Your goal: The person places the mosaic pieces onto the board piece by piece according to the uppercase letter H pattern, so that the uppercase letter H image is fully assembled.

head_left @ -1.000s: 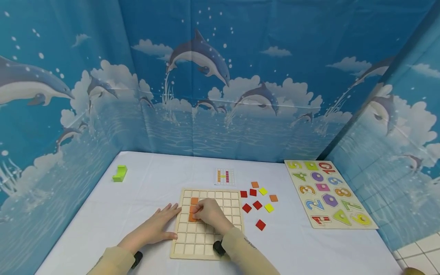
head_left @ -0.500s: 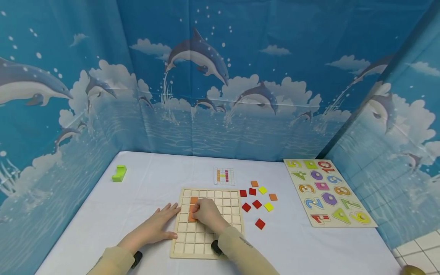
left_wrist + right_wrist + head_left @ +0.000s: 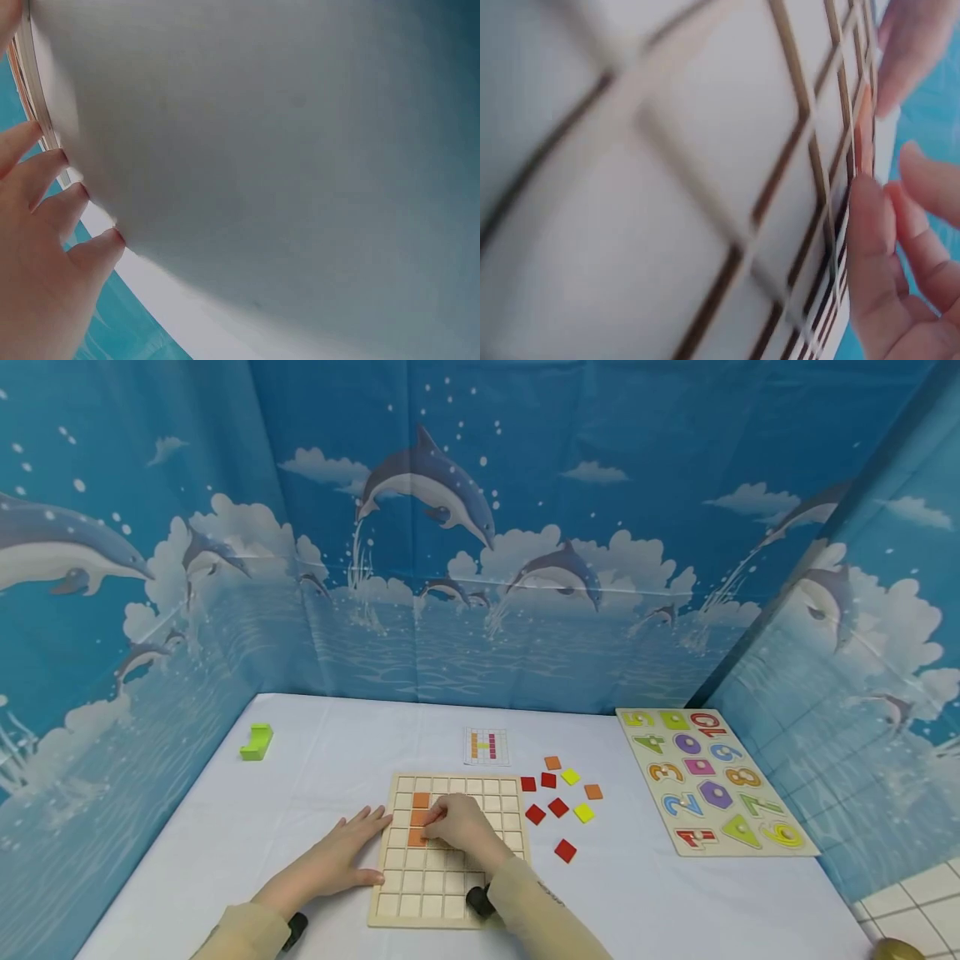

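Note:
On the wooden grid board (image 3: 433, 906), three orange tiles (image 3: 422, 800) form a column toward the upper left. My right hand (image 3: 465, 827) is over the board, its thumb and forefinger tips at the right side of the lowest tiles. In the right wrist view, the right hand (image 3: 900, 277) has its thumb against the grid beside an orange piece (image 3: 865, 135), with a gap to the forefinger. My left hand (image 3: 333, 860) lies spread on the table, fingertips and thumb against the board's left edge. The left wrist view shows the left hand (image 3: 49, 255) with fingertips along that edge.
Loose red (image 3: 558, 807), yellow (image 3: 583, 812) and orange (image 3: 593, 792) tiles lie right of the board. A printed pattern card (image 3: 487, 747) is behind it. A number puzzle (image 3: 701, 793) stands far right, and a green block (image 3: 257, 742) far left.
The head view has shifted slightly. The right fingertips have moved very little at the orange tiles, and the left hand has stayed in place.

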A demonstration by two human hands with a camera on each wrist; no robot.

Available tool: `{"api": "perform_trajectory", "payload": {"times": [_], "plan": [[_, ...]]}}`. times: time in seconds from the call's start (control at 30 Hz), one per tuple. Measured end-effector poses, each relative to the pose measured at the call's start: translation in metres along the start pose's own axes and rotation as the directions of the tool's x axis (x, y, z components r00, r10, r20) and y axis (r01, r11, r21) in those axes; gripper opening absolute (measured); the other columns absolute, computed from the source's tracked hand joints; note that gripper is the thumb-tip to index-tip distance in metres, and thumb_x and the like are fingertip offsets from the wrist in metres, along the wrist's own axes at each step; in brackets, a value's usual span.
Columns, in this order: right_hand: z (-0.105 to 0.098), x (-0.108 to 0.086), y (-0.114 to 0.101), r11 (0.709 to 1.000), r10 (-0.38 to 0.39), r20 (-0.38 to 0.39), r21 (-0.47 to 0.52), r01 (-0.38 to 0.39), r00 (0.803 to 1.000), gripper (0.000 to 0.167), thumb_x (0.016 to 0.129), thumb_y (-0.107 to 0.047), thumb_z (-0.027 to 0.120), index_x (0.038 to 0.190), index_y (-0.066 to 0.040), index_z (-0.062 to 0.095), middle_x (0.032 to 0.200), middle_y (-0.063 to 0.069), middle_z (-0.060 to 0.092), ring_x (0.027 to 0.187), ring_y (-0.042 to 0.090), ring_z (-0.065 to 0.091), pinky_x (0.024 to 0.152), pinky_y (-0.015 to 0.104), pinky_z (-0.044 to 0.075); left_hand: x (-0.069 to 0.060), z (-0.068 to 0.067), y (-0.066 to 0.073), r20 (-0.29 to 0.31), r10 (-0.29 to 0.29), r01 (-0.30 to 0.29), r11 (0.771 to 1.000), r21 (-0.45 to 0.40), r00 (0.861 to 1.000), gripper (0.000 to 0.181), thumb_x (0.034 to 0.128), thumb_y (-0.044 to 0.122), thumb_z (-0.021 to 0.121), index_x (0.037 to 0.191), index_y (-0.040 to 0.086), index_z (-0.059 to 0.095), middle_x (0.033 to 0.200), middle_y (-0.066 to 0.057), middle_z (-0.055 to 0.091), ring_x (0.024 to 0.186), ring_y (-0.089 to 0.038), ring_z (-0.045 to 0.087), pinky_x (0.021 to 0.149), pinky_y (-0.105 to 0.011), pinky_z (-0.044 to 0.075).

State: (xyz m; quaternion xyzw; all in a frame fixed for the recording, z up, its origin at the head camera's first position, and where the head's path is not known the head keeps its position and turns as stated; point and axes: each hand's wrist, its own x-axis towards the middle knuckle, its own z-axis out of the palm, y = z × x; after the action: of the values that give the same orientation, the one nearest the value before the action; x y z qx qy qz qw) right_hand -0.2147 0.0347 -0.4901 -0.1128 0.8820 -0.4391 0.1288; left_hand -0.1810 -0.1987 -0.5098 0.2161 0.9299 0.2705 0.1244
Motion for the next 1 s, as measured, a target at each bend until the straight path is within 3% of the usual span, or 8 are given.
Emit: {"api": "perform_trajectory", "payload": {"times": [0.2,0.33,0.57,0.8,1.0], "plan": [[-0.036,-0.004,0.025,0.996,0.025,0.021,0.089,-0.027,0.999,0.01,0.085,-0.015,0.075,0.092,-0.009,0.07,0.078,0.0,0.065,0.069,0.012,0.061,0.063,0.023,0.051,-0.001,0.0,0.001,-0.004,-0.004,0.004,1.0,0.001,1.0,0.091,0.0776,0.044,0.078,0.149,0.003,0.039,0.158,-0.022,0.032,0.147,-0.046,0.023,0.116,-0.07,0.016],[-0.066,-0.008,0.048,0.992,0.088,-0.056,0.1,-0.082,0.995,0.015,0.086,-0.017,0.074,0.097,-0.008,0.07,0.08,0.0,0.066,0.069,0.014,0.063,0.066,0.025,0.054,-0.001,0.001,0.002,-0.003,-0.013,0.013,1.0,0.002,1.0,0.091,0.0769,0.043,0.079,0.149,0.004,0.04,0.158,-0.021,0.032,0.147,-0.045,0.023,0.116,-0.07,0.017],[-0.121,-0.022,0.088,0.972,0.223,-0.215,0.119,-0.201,0.951,0.018,0.088,-0.017,0.073,0.103,-0.007,0.07,0.087,0.004,0.069,0.074,0.018,0.061,0.068,0.028,0.053,0.0,0.001,0.001,-0.005,-0.013,0.013,1.0,0.01,1.0,0.091,0.0774,0.044,0.078,0.149,0.004,0.039,0.158,-0.02,0.032,0.148,-0.044,0.023,0.117,-0.069,0.017],[-0.165,-0.032,0.123,0.957,0.289,-0.253,0.117,-0.267,0.923,0.029,0.092,-0.022,0.069,0.116,-0.005,0.065,0.104,0.009,0.069,0.088,0.018,0.062,0.079,0.028,0.056,-0.001,0.0,0.002,-0.005,-0.019,0.019,1.0,0.008,1.0,0.091,0.077,0.044,0.078,0.149,0.004,0.039,0.158,-0.02,0.032,0.148,-0.044,0.023,0.116,-0.069,0.017],[-0.184,-0.035,0.137,0.947,0.32,-0.247,0.116,-0.3,0.915,0.037,0.095,-0.025,0.065,0.124,-0.002,0.06,0.11,0.013,0.068,0.095,0.022,0.066,0.088,0.036,0.056,0.0,0.002,0.0,-0.008,-0.024,0.024,1.0,0.008,1.0,0.092,0.0767,0.045,0.078,0.149,0.005,0.04,0.158,-0.02,0.032,0.148,-0.044,0.023,0.116,-0.069,0.017]]}}
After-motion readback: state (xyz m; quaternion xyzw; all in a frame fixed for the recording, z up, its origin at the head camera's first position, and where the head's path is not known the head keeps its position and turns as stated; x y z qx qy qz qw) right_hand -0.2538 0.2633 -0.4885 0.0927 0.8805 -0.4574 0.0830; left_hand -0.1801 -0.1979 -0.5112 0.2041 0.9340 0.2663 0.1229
